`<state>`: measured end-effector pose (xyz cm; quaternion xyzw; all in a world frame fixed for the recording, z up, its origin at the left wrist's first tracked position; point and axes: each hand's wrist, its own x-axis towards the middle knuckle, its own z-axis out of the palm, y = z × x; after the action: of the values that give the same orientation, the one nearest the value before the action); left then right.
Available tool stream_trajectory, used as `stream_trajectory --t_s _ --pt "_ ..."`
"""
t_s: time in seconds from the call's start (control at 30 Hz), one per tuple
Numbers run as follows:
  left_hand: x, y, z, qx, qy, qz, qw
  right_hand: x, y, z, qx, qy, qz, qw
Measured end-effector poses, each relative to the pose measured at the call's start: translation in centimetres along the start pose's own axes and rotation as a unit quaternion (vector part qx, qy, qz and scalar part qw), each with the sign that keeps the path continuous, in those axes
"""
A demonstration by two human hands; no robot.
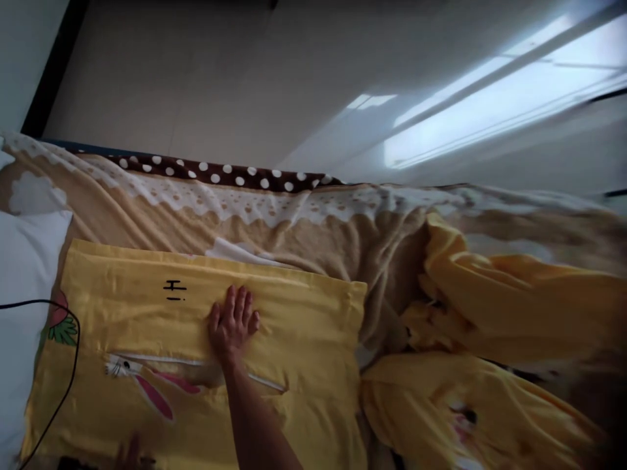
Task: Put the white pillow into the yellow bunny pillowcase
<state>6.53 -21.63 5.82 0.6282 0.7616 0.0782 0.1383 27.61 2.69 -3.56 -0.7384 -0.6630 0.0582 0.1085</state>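
A yellow pillow (294, 365) with a rabbit print lies flat on the bed in front of me. My right hand (233, 324) rests palm down on its upper middle, fingers stretched out and together, holding nothing. My left hand (130, 455) only peeks in at the bottom edge, at the pillow's near side. Its fingers are mostly out of view.
A white pillow (24, 274) lies at the left with a black cable (68, 378) looping over it and the yellow one. A beige blanket (343, 241) with white lace trim and a brown dotted edge (220, 173) lies behind. Crumpled yellow bedding (499, 313) sits at the right. A wall stands beyond.
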Motion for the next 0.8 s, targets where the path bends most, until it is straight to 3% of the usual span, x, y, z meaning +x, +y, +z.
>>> stream_trajectory --t_s 0.07,0.17,0.27,0.33,0.4,0.8 --pt "2.9 3.4 1.6 -0.030 -0.023 0.050 0.998 0.1 0.0 0.2 -0.005 0.002 -0.002 1.000" --pt "11.9 5.7 3.4 -0.075 -0.015 0.037 0.996 -0.1 0.2 0.2 -0.014 -0.005 0.003 1.000" --pt "22.1 4.0 3.7 -0.017 0.053 -0.016 0.998 -0.3 0.4 0.1 -0.026 -0.014 -0.004 1.000" --pt "26.3 2.2 3.5 0.018 0.033 0.002 0.999 -0.3 0.5 0.1 -0.039 -0.005 -0.010 0.999" --pt "27.8 1.0 3.2 0.041 0.020 0.021 0.999 -0.3 0.5 0.0 -0.048 0.005 -0.016 0.999" --pt "27.3 0.3 4.3 0.079 0.030 0.020 0.996 -0.3 0.3 0.1 -0.031 -0.010 -0.004 0.999"
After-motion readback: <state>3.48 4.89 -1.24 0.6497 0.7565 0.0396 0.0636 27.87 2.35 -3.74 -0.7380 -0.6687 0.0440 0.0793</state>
